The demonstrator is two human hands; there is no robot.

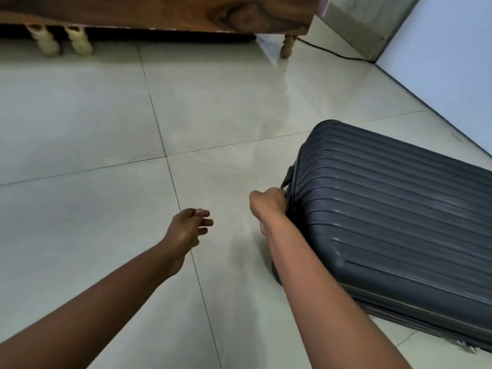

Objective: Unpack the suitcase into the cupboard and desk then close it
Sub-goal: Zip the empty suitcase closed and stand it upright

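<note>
A dark blue ribbed hard-shell suitcase (394,225) lies flat and closed on the pale tiled floor at the right. My right hand (269,205) grips the handle on the suitcase's left side, fingers curled round it. My left hand (190,226) hovers above the floor to the left of the suitcase, fingers loosely bent, holding nothing. What is inside the suitcase is hidden.
A dark wooden piece of furniture (159,12) on turned legs runs along the top edge. A black cable (335,54) trails on the floor toward a grey box (364,25) in the corner. A light blue wall (447,65) closes the right side.
</note>
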